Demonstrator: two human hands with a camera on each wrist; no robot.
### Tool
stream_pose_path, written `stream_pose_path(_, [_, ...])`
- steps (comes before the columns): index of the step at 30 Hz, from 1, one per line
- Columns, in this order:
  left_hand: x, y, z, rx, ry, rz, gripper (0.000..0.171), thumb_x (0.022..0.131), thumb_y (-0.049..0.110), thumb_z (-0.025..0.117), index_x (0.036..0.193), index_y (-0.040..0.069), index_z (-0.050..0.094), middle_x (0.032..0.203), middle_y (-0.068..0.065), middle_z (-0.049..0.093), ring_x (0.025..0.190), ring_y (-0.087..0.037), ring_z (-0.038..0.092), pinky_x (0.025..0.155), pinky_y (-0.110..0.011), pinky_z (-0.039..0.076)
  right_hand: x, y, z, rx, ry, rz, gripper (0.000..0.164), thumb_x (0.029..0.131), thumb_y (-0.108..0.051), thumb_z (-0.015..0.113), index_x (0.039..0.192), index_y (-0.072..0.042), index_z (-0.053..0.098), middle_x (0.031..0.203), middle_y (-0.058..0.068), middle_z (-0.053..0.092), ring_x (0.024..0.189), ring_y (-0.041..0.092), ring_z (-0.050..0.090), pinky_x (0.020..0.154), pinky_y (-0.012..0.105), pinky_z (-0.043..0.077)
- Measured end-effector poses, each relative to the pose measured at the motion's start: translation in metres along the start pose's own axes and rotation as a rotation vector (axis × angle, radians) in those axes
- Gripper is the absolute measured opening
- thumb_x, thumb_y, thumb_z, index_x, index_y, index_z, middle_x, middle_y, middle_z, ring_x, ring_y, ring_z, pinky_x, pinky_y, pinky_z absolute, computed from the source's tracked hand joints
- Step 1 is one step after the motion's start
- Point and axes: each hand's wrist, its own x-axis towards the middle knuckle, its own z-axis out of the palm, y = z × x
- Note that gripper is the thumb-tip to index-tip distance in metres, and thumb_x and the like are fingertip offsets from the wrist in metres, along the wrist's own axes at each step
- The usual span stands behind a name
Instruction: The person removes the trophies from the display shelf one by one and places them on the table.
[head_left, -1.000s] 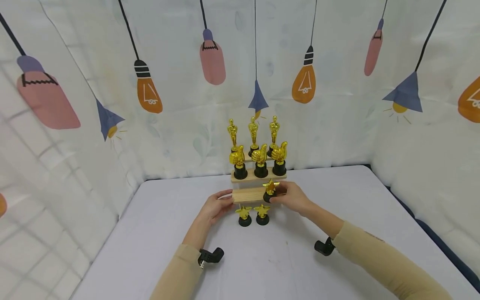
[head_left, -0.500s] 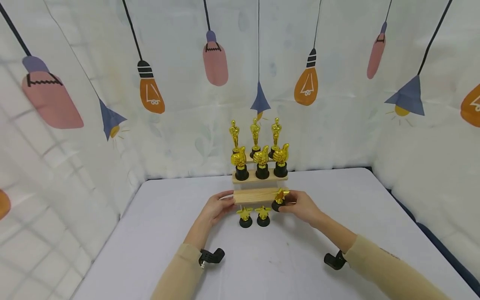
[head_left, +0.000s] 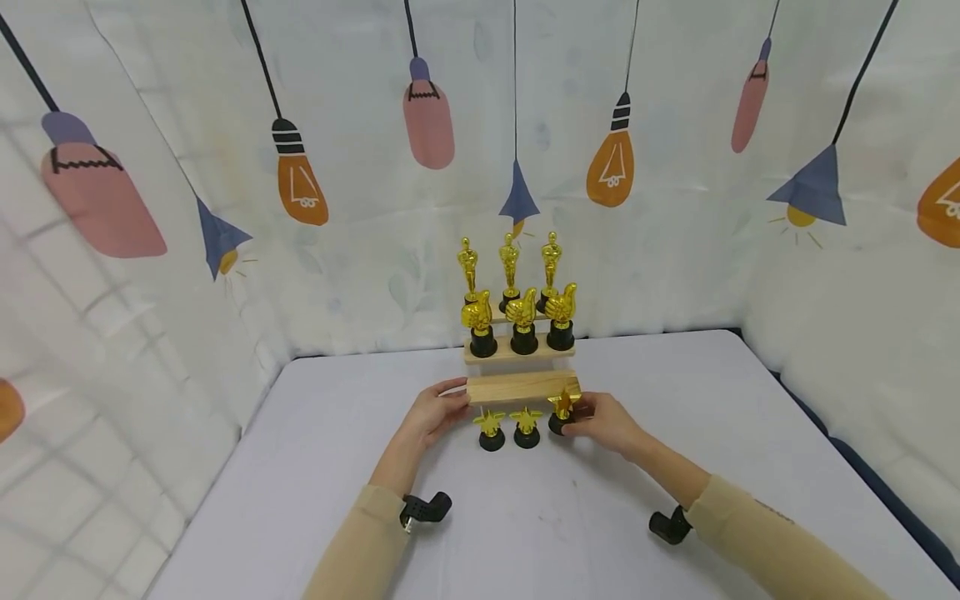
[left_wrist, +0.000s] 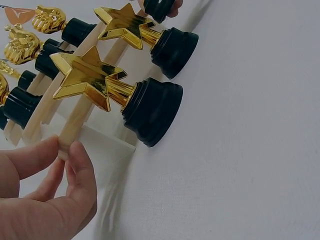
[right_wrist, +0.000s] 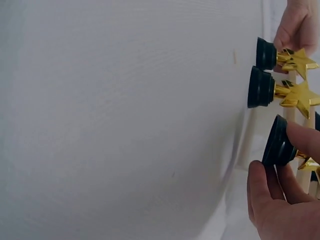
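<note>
While facing a cloth (head_left: 420,267) printed with lamps, working over a white tabletop (head_left: 547,550) at a stepped wooden stand (head_left: 504,355) near its far edge. With hands (head_left: 437,412) apart, pinching the left end of the lowest shelf (head_left: 517,387) with the left hand (left_wrist: 50,195). Higher up, seeing three gold figure trophies (head_left: 509,268) in a row behind three gold thumbs-up trophies (head_left: 522,310). In front of the lowest shelf, seeing two star trophies (head_left: 491,427) side by side. Just right of those, clamping a third star trophy (head_left: 561,408) by its black base (right_wrist: 276,142) in the right hand (head_left: 606,423); cannot tell whether resting on the tabletop.
</note>
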Motion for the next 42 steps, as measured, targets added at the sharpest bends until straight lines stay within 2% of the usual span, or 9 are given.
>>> stream_pose_path(4, [0.000, 0.001, 0.000, 0.005, 0.006, -0.010, 0.046, 0.098, -0.006, 0.064, 0.143, -0.004, 0.054, 0.128, -0.023, 0.061, 0.098, -0.020, 0.067, 0.086, -0.030, 0.058, 0.001, 0.001, 0.002, -0.017, -0.016, 0.011, 0.045, 0.084, -0.005, 0.082, 0.122, 0.011, 0.064, 0.110, 0.012, 0.070, 0.103, 0.027, 0.065, 0.095, 0.047, 0.053])
stream_pose_path(11, [0.006, 0.010, 0.005, 0.008, -0.001, 0.001, 0.046, 0.098, -0.005, 0.063, 0.144, -0.003, 0.054, 0.132, -0.023, 0.060, 0.101, -0.021, 0.066, 0.089, -0.031, 0.057, 0.008, -0.004, 0.001, -0.064, 0.016, 0.026, 0.044, 0.082, -0.005, 0.084, 0.119, 0.011, 0.065, 0.108, 0.013, 0.070, 0.104, 0.031, 0.066, 0.095, 0.049, 0.052])
stream_pose_path(21, [0.005, 0.002, 0.002, 0.017, 0.016, -0.016, 0.045, 0.099, -0.005, 0.063, 0.143, -0.003, 0.055, 0.134, -0.024, 0.060, 0.102, -0.020, 0.066, 0.085, -0.029, 0.057, 0.012, 0.013, 0.014, -0.117, 0.015, 0.036, 0.046, 0.080, -0.004, 0.086, 0.121, 0.006, 0.067, 0.103, 0.008, 0.071, 0.098, 0.025, 0.065, 0.088, 0.044, 0.055])
stream_pose_path(29, [0.002, 0.002, 0.004, -0.017, 0.023, -0.017, 0.045, 0.099, -0.005, 0.064, 0.143, -0.003, 0.055, 0.134, -0.024, 0.059, 0.100, -0.019, 0.066, 0.083, -0.028, 0.058, 0.012, 0.011, 0.013, -0.170, 0.023, 0.037, 0.045, 0.079, -0.001, 0.086, 0.120, 0.004, 0.067, 0.099, 0.007, 0.069, 0.091, 0.022, 0.063, 0.080, 0.038, 0.056])
stream_pose_path(34, [0.002, 0.004, 0.004, -0.048, 0.020, -0.016, 0.045, 0.099, -0.005, 0.064, 0.143, -0.003, 0.055, 0.135, -0.024, 0.059, 0.099, -0.019, 0.066, 0.081, -0.027, 0.057, 0.013, 0.009, 0.012, -0.198, 0.022, 0.020, 0.047, 0.078, -0.002, 0.087, 0.119, 0.005, 0.066, 0.099, 0.007, 0.069, 0.091, 0.022, 0.063, 0.080, 0.038, 0.056])
stream_pose_path(42, [0.002, 0.000, 0.002, -0.076, 0.005, -0.020, 0.046, 0.099, -0.004, 0.062, 0.145, -0.006, 0.052, 0.134, -0.025, 0.058, 0.095, -0.018, 0.066, 0.081, -0.027, 0.057, 0.010, 0.009, 0.006, -0.175, 0.007, 0.040, 0.057, 0.075, -0.002, 0.088, 0.126, 0.006, 0.064, 0.096, 0.005, 0.066, 0.090, 0.021, 0.060, 0.077, 0.035, 0.054])
